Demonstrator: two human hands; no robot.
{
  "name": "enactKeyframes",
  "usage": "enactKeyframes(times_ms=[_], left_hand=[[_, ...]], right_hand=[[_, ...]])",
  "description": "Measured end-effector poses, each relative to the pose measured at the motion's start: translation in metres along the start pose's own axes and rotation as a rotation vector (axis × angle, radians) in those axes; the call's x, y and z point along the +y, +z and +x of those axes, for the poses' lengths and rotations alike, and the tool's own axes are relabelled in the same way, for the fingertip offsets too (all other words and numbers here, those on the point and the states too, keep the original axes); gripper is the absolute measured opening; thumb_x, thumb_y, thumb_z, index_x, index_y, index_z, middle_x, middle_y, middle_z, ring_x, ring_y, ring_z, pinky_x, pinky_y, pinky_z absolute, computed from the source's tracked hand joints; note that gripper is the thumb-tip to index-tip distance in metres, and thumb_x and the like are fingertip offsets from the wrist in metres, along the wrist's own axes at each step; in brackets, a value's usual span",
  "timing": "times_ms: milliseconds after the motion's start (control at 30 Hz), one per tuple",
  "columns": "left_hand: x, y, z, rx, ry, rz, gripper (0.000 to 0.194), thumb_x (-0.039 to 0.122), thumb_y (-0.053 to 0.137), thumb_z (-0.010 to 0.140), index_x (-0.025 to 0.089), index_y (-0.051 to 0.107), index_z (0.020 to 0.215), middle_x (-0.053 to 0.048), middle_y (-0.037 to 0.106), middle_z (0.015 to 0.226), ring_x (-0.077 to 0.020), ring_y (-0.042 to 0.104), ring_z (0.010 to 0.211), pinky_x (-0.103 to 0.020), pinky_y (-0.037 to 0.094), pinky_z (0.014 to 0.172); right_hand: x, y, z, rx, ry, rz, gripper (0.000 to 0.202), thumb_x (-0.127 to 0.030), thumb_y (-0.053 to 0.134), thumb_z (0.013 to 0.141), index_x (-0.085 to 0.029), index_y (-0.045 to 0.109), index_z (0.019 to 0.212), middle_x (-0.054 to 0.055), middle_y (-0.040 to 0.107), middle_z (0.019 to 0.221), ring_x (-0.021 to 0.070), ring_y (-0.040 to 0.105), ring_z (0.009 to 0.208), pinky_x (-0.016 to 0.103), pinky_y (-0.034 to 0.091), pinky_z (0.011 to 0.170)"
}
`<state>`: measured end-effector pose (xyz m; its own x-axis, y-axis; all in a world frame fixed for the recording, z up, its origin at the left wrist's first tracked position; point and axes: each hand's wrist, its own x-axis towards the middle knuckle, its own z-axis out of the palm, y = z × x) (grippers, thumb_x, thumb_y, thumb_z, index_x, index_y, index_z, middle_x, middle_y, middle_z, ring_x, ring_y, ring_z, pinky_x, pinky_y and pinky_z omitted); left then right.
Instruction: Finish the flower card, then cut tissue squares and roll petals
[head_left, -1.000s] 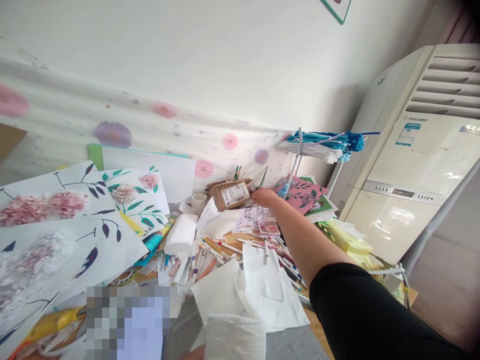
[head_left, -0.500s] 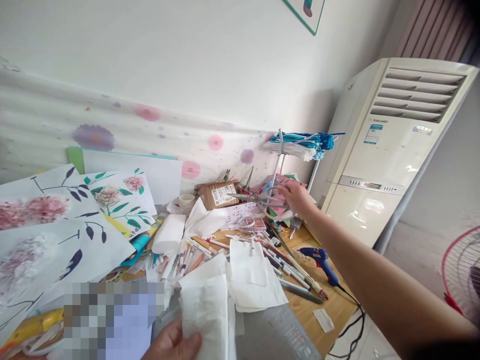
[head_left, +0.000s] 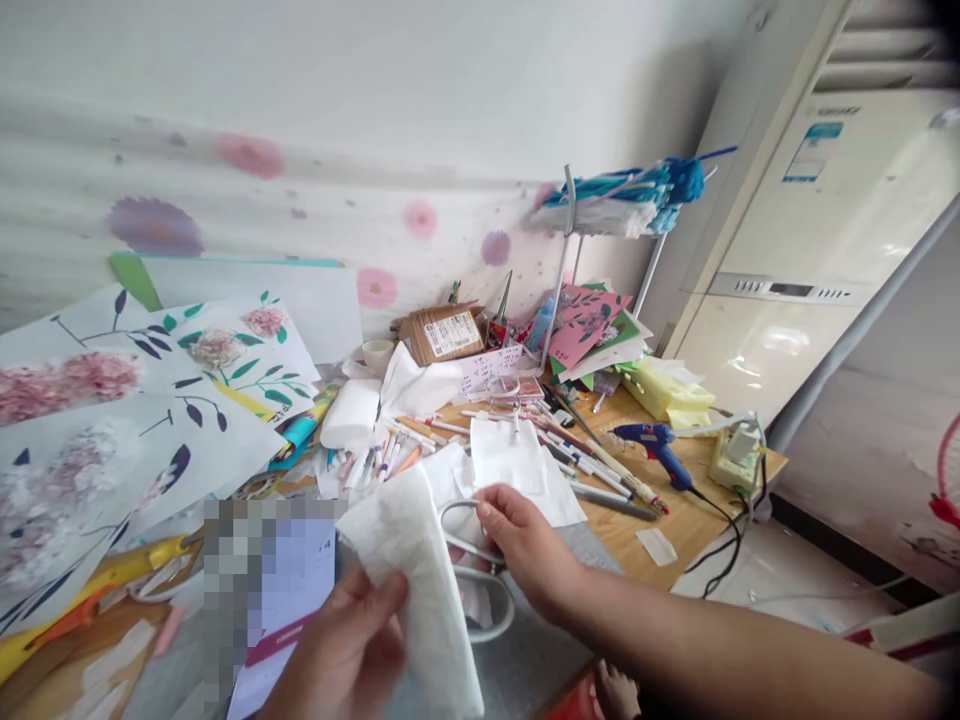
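My left hand (head_left: 352,640) pinches a folded white tissue (head_left: 416,590) between thumb and fingers and holds it up over the near edge of the table. Close on its right, my right hand (head_left: 517,535) is closed on a pair of scissors (head_left: 491,628) with pale grey handles. Their handle loops show; the blades are hidden behind the tissue. Under both hands lies a grey mat (head_left: 577,570). More flat white tissue sheets (head_left: 510,455) rest just beyond the hands.
Several pens (head_left: 581,455) are scattered mid-table. A blue glue gun (head_left: 660,450) with its cable lies to the right, near a power strip (head_left: 735,455). Flower pictures (head_left: 150,400) cover the left. A cardboard box (head_left: 442,335) and a rack of blue pipe cleaners (head_left: 630,195) stand behind.
My right hand has brought the scissors from the back of the table down beside the tissue. The left hand has raised and tilted the tissue. The view has shifted downward and right.
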<state>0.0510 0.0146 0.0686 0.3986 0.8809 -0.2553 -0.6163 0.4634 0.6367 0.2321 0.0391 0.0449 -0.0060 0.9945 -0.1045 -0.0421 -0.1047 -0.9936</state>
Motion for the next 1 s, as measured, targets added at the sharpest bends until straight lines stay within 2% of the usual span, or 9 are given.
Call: enactKeyframes(times_ms=[133,233,300,433,533,667,800,867,1000], left_hand=[[0.003,0.002,0.002,0.011,0.007,-0.04,0.056,0.014,0.077,0.076,0.031,0.059,0.126,-0.006,0.074,0.104,-0.027,0.069,0.097,-0.039,0.058,0.081],[0.002,-0.003,0.004,-0.005,0.002,-0.057,0.037,0.018,0.073,0.081,0.031,0.066,0.115,-0.003,0.075,0.101,-0.0231,0.069,0.089,-0.034,0.058,0.078],[0.001,-0.007,0.004,-0.028,-0.004,-0.041,0.026,0.019,0.072,0.082,0.027,0.07,0.107,-0.004,0.075,0.095,-0.021,0.069,0.081,-0.03,0.057,0.071],[-0.001,-0.01,0.003,-0.07,-0.061,-0.052,0.027,0.018,0.073,0.08,0.025,0.071,0.106,-0.005,0.075,0.095,-0.0224,0.07,0.083,-0.03,0.057,0.072],[0.003,-0.007,0.005,-0.107,-0.064,-0.101,0.042,0.013,0.074,0.077,0.028,0.067,0.115,-0.005,0.074,0.107,-0.0273,0.068,0.1,-0.036,0.057,0.084],[0.015,-0.003,0.013,0.056,0.09,-0.111,0.037,0.01,0.061,0.087,0.026,0.063,0.121,-0.007,0.071,0.116,-0.0268,0.067,0.106,-0.04,0.058,0.087],[0.023,-0.005,0.019,0.238,0.202,-0.104,0.025,0.006,0.05,0.092,0.019,0.068,0.105,-0.003,0.074,0.079,-0.0174,0.071,0.069,-0.035,0.062,0.073],[0.023,-0.006,0.02,0.278,0.198,-0.102,0.019,0.008,0.052,0.092,0.018,0.068,0.098,-0.001,0.069,0.065,-0.0157,0.067,0.058,-0.034,0.062,0.066],[0.022,-0.006,0.021,0.347,0.213,-0.124,0.017,0.009,0.051,0.093,0.016,0.066,0.088,-0.001,0.068,0.065,-0.015,0.068,0.058,-0.034,0.063,0.065]], right_hand=[[-0.009,-0.013,-0.006,0.041,-0.433,-0.499,0.04,-0.045,0.067,0.077,-0.026,0.053,0.11,0.008,0.054,0.108,0.0244,0.059,0.096,0.041,0.05,0.081],[-0.02,-0.013,-0.016,-0.039,-0.699,-0.91,0.032,-0.043,0.071,0.076,-0.027,0.062,0.102,0.011,0.058,0.113,0.0291,0.054,0.106,0.044,0.045,0.092],[-0.025,-0.007,-0.021,-0.163,-0.716,-1.089,0.028,-0.042,0.065,0.081,-0.025,0.063,0.103,0.011,0.063,0.105,0.0283,0.058,0.097,0.042,0.048,0.086],[-0.031,0.002,-0.021,-0.261,-0.483,-1.207,0.043,-0.034,0.061,0.082,-0.017,0.058,0.121,0.014,0.066,0.103,0.0271,0.063,0.082,0.037,0.049,0.07],[-0.033,-0.006,-0.017,-0.191,-0.354,-1.034,0.05,-0.022,0.065,0.072,-0.021,0.057,0.122,0.01,0.066,0.101,0.0237,0.063,0.08,0.033,0.048,0.07],[-0.036,-0.031,-0.021,-0.1,-0.219,-0.518,0.061,-0.02,0.066,0.069,-0.027,0.048,0.128,-0.002,0.057,0.076,0.0158,0.056,0.063,0.03,0.047,0.062],[-0.035,-0.048,-0.048,-0.21,-0.16,0.086,0.047,-0.044,0.067,0.079,-0.03,0.047,0.12,-0.009,0.043,0.062,0.0071,0.037,0.04,0.033,0.051,0.057],[-0.027,-0.05,-0.067,-0.315,-0.093,0.275,0.044,-0.059,0.06,0.081,-0.031,0.051,0.113,-0.009,0.041,0.06,0.0072,0.039,0.038,0.033,0.05,0.055],[-0.003,-0.047,-0.101,-0.476,0.047,0.272,0.074,-0.081,0.055,0.069,-0.031,0.049,0.123,-0.002,0.047,0.064,0.0161,0.055,0.053,0.029,0.043,0.054]])
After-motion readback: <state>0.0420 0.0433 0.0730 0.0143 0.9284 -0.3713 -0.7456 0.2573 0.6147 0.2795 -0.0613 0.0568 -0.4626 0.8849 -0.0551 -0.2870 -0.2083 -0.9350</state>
